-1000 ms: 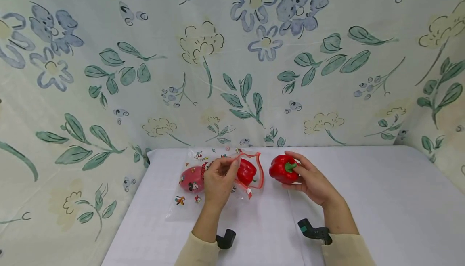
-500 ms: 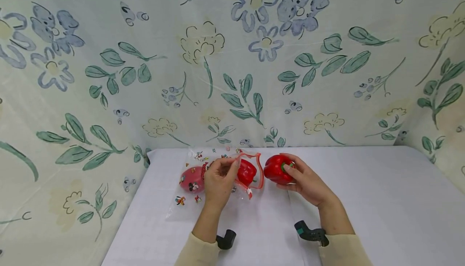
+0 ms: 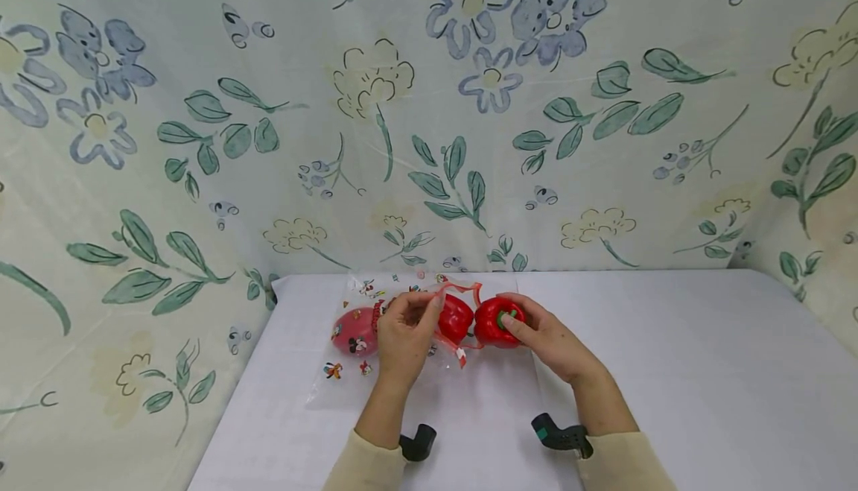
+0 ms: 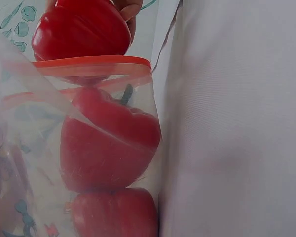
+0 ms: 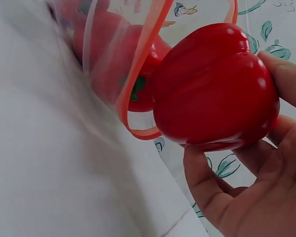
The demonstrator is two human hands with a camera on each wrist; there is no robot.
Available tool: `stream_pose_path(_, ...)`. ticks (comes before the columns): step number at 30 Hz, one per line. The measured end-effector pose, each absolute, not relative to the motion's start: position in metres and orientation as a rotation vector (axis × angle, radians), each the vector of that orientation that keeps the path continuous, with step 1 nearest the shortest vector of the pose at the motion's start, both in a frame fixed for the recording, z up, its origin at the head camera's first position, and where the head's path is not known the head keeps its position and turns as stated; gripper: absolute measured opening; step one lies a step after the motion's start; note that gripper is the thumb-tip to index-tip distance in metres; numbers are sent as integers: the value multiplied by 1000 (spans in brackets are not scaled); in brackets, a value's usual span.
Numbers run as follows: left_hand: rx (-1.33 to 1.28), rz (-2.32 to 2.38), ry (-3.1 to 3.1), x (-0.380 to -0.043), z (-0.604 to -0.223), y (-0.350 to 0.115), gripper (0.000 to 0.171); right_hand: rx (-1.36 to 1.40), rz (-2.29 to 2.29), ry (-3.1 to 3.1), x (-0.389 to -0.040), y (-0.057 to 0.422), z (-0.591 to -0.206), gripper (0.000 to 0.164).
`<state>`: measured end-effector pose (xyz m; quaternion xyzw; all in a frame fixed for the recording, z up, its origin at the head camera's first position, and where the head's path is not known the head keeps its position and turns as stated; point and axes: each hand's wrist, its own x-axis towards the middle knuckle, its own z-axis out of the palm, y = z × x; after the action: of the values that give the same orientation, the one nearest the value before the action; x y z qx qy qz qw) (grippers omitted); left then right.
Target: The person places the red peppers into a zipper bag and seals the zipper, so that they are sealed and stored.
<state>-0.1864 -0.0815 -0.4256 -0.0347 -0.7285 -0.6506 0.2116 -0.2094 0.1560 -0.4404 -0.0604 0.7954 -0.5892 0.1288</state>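
Red pepper [image 3: 492, 325] sits in R hand [image 3: 553, 338], gripped btwn thumb & fingers — thumb by the green stem [image 3: 503, 319], fingers curved round the far side. L hand [image 3: 405, 334] pinches the orange-red rim [image 3: 478, 294] of the printed bag [image 3: 333, 370] w/ thumb & forefinger, its mouth gaping toward the pepper. Held pepper is right at that mouth, overlapping the rim; hard to tell from these angles how far its end is past it, or if it touches the bagged pepper [image 3: 456, 320] just inside. Another red item [image 3: 351, 329] lies deeper in, all on the white table [image 3: 670, 364], floral cloth [image 3: 429, 111] behind. Step in hand, I'd judge: loading this pepper, approx. at entry pt. Next move prob. calls for a steady L pinch so the mouth doesn't fold, a straight push past the rim, then R fingers letting go once it's fully in — the inner pepper may need nudging for room.
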Motion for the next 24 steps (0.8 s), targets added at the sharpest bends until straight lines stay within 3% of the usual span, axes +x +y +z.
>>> stream_pose_path(18, -146, -1789, -1994, -188, -429, -81, 10, -78, -1701, 2375, -210, 144, -442, 66)
stream_pose_path(24, -156, -1794, -1976, -189, -428, -80, 9, -136, -1698, 2379, -207, 134, -443, 59)
